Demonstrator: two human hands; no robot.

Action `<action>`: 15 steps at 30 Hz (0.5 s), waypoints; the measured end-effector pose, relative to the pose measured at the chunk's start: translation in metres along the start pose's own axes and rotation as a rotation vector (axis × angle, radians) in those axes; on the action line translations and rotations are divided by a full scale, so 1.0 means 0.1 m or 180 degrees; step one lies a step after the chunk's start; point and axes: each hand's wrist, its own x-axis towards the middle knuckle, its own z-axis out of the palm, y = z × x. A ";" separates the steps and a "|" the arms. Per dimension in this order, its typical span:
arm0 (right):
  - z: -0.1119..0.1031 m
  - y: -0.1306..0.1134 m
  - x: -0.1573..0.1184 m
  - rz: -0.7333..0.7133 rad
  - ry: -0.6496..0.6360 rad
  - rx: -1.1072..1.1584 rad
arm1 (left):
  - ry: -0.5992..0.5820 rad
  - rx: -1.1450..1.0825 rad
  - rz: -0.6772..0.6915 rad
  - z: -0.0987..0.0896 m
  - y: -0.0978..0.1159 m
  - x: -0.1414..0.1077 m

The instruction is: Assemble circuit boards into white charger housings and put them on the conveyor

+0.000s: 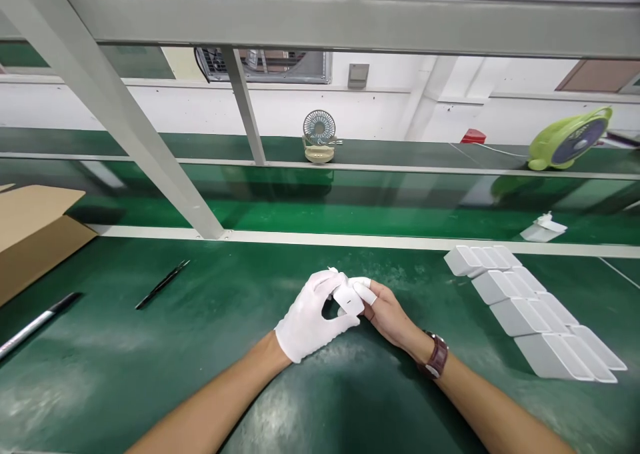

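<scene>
A small, rounded white earbud case [349,299] with a short dark mark on its face is held between both hands above the green table. My left hand [314,314], in a white glove, closes on its left side with the thumb below and fingers above. My right hand [387,311] grips the right side; white covers sit on some of its fingertips, and a brown watch [434,355] is on the wrist. Part of the case is hidden behind the fingers. A bit of white shows above the left fingertips, too small to make out.
Rows of white trays [533,314] stand on the right. Black tweezers [163,285] and a dark-and-silver rod [37,324] lie left, near a cardboard box [37,241]. A metal post [150,154] slants down at left. Beyond are a small fan [319,134] and a green fan [570,139].
</scene>
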 end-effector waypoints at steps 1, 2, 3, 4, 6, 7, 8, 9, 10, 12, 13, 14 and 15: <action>0.00 0.00 0.00 0.0013 -0.0004 -0.0031 | 0.0023 -0.0015 0.0037 0.01 0.00 0.00; 0.00 0.01 0.00 0.0017 -0.0015 -0.0057 | 0.0046 -0.0027 0.0065 0.02 0.00 -0.01; 0.00 0.01 -0.01 0.0020 -0.0028 -0.0075 | 0.0064 -0.0031 0.0071 0.02 0.00 -0.01; 0.00 0.02 -0.01 0.0026 -0.0036 -0.0076 | 0.0073 -0.0028 0.0057 0.01 -0.01 -0.01; -0.01 0.03 0.00 0.0031 -0.0040 -0.0022 | 0.0065 -0.0016 0.0001 0.01 -0.01 -0.02; -0.01 0.03 0.00 0.0032 -0.0042 0.0013 | 0.0050 -0.0010 -0.0036 0.00 -0.01 -0.02; -0.01 0.03 0.00 0.0034 -0.0050 0.0035 | 0.0035 -0.0007 -0.0072 0.00 -0.01 -0.02; -0.01 0.04 -0.01 0.0040 -0.0064 0.0043 | 0.0022 -0.0008 -0.0108 0.00 -0.01 -0.02; -0.01 0.04 -0.01 0.0051 -0.0084 0.0039 | 0.0011 -0.0011 -0.0139 -0.01 0.00 -0.02; -0.01 0.05 -0.01 0.0071 -0.0122 0.0030 | 0.0010 -0.0017 -0.0190 -0.01 0.00 -0.02; -0.01 0.06 -0.01 0.0072 -0.0144 0.0040 | 0.0016 -0.0021 -0.0209 0.00 0.00 -0.02; -0.02 0.07 -0.02 0.0065 -0.0164 0.0063 | 0.0022 -0.0026 -0.0225 0.00 0.00 -0.02; -0.02 0.07 -0.02 0.0054 -0.0185 0.0088 | 0.0024 -0.0030 -0.0243 0.00 -0.01 -0.02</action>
